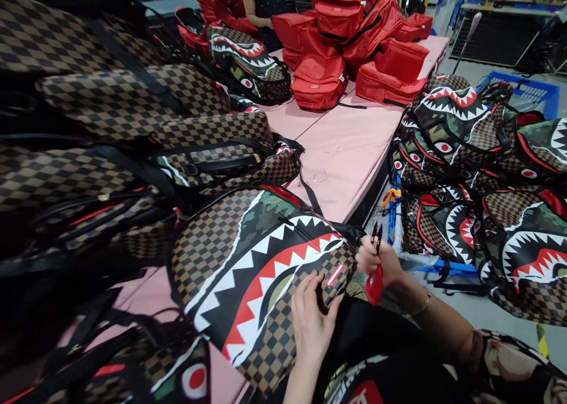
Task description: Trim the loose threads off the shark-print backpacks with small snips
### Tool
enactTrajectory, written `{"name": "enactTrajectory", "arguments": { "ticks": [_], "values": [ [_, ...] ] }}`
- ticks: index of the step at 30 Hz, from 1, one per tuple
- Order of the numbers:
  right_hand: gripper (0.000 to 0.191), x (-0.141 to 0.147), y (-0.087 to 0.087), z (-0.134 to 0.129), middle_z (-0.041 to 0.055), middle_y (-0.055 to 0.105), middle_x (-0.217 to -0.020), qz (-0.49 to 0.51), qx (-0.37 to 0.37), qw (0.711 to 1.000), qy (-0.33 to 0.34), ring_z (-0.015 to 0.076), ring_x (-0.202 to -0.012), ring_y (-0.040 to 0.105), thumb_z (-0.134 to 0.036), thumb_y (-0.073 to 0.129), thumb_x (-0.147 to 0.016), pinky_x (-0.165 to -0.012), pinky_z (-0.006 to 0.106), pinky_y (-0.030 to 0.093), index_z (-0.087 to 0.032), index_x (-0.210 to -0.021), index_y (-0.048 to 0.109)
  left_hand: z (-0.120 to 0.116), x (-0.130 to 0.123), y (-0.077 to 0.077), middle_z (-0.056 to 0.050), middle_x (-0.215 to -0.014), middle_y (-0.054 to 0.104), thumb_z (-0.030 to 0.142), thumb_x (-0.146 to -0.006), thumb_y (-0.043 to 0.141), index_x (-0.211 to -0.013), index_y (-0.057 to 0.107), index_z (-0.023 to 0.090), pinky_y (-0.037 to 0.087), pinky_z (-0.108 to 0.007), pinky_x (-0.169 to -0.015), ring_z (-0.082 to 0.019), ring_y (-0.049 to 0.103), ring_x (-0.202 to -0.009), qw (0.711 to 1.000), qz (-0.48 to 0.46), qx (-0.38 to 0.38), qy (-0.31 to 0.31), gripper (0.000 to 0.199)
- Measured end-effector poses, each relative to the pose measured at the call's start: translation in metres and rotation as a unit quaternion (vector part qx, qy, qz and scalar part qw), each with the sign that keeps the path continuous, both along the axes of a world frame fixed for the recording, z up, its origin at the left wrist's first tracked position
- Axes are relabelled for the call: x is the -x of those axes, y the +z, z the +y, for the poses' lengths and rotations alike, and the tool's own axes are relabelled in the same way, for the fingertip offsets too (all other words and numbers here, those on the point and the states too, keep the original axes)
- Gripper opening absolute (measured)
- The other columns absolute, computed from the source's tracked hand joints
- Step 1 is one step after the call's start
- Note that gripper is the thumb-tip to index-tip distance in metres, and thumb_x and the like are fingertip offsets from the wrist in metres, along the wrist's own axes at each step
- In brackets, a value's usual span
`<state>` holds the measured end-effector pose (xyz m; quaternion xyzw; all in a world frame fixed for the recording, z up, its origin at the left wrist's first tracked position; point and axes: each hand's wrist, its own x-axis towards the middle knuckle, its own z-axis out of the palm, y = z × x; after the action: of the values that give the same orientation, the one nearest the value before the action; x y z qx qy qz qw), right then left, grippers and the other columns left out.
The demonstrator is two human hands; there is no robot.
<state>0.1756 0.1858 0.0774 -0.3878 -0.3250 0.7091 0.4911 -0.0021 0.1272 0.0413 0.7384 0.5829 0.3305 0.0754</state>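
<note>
A checkered backpack with a shark-mouth print and a small red-and-white label lies in front of me at the table edge. My left hand rests on its lower right part beside the label, fingers stretched out and thumb apart. Just past the bag's right side, my right hand is closed around red-handled scissors, their dark blades pointing up. The right fingertips are close to the bag's black strap; whether they pinch it, I cannot tell.
Checkered backpacks are heaped on the left. Red backpacks stand on the far end of the pink table, near another person. To the right, shark-print backpacks fill a blue crate; another blue crate stands behind.
</note>
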Motion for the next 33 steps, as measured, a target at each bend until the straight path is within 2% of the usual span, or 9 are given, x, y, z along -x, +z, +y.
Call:
{"name": "enactTrajectory", "arguments": {
  "ticks": [3,6,11,14,17,21,25,29,33],
  "values": [
    [0.044,-0.021,-0.018,-0.010,-0.0073,0.027,-0.048,-0.037,0.008,0.995,-0.090,0.0079,-0.042,0.021,-0.060,0.041,-0.080,-0.040,0.021,0.021,-0.021,-0.060,0.037,0.002,-0.004,0.005,-0.014,-0.114,0.051,0.032,-0.076,0.059,-0.118,0.044,0.018,0.041,-0.043,-0.089,-0.028,0.049,-0.106,1.000,0.017,-0.021,-0.014,0.047],
    [0.038,-0.030,-0.040,-0.036,-0.0074,0.031,-0.055,-0.104,0.028,0.985,-0.134,0.0068,-0.047,0.025,-0.053,0.059,-0.072,-0.043,0.020,0.021,-0.019,-0.069,0.044,0.009,-0.011,0.010,-0.013,-0.107,0.053,0.030,-0.077,0.058,-0.116,0.048,0.018,0.042,-0.041,-0.084,-0.026,0.051,-0.099,0.998,0.033,-0.035,-0.032,0.041],
    [0.035,-0.023,-0.058,-0.067,-0.0084,0.029,-0.052,-0.129,0.065,0.988,-0.054,0.0062,-0.043,0.024,-0.052,0.055,-0.074,-0.042,0.020,0.018,-0.018,-0.075,0.049,0.034,-0.032,0.026,-0.008,-0.092,0.060,0.030,-0.079,0.054,-0.096,0.063,0.024,0.041,-0.036,-0.070,-0.023,0.052,-0.082,0.990,0.099,0.042,-0.089,0.021],
    [0.029,-0.019,-0.056,-0.068,-0.0039,0.043,-0.059,-0.204,-0.013,0.978,-0.046,0.0088,-0.052,0.038,-0.046,0.050,-0.079,-0.049,0.021,0.028,-0.017,-0.076,0.054,0.049,-0.038,0.034,-0.006,-0.085,0.062,0.032,-0.078,0.052,-0.074,0.064,0.023,0.041,-0.034,-0.071,-0.022,0.054,-0.079,0.987,-0.003,0.141,-0.073,0.017],
    [0.018,-0.017,-0.046,-0.064,-0.0011,0.053,-0.070,-0.344,-0.095,0.933,-0.048,0.0122,-0.065,0.047,-0.035,0.048,-0.081,-0.060,0.023,0.034,-0.018,-0.081,0.055,0.061,-0.032,0.036,-0.004,-0.077,0.063,0.036,-0.077,0.051,-0.069,0.061,0.021,0.043,-0.032,-0.072,-0.020,0.057,-0.074,0.972,-0.109,0.209,-0.017,0.020],
    [0.012,-0.012,-0.031,-0.059,-0.0008,0.057,-0.069,-0.496,-0.142,0.857,-0.008,0.0131,-0.061,0.050,-0.029,0.047,-0.081,-0.057,0.023,0.031,-0.018,-0.084,0.050,0.067,-0.019,0.034,-0.003,-0.075,0.067,0.044,-0.075,0.050,-0.076,0.063,0.019,0.045,-0.030,-0.067,-0.019,0.060,-0.069,0.957,-0.151,0.248,0.017,0.028],
    [0.015,-0.003,-0.025,-0.055,0.0012,0.061,-0.069,-0.594,-0.168,0.787,0.025,0.0153,-0.062,0.056,-0.031,0.042,-0.086,-0.055,0.024,0.027,-0.018,-0.085,0.049,0.068,-0.019,0.030,-0.002,-0.071,0.067,0.047,-0.072,0.051,-0.075,0.063,0.018,0.046,-0.028,-0.064,-0.018,0.060,-0.066,0.947,-0.183,0.263,0.033,0.032],
    [0.017,0.006,-0.026,-0.052,0.0021,0.065,-0.072,-0.628,-0.172,0.758,0.033,0.0165,-0.064,0.060,-0.034,0.041,-0.088,-0.054,0.024,0.025,-0.019,-0.090,0.049,0.067,-0.023,0.028,-0.001,-0.064,0.064,0.049,-0.071,0.052,-0.073,0.061,0.018,0.045,-0.027,-0.060,-0.017,0.058,-0.063,0.944,-0.197,0.262,0.040,0.032],
    [0.018,0.007,-0.028,-0.051,0.0029,0.066,-0.074,-0.642,-0.161,0.749,0.041,0.0170,-0.065,0.061,-0.034,0.040,-0.089,-0.053,0.025,0.024,-0.019,-0.091,0.048,0.065,-0.024,0.030,-0.001,-0.066,0.062,0.047,-0.070,0.052,-0.072,0.060,0.019,0.043,-0.028,-0.062,-0.017,0.056,-0.064,0.942,-0.203,0.263,0.032,0.030]
  ]
}}
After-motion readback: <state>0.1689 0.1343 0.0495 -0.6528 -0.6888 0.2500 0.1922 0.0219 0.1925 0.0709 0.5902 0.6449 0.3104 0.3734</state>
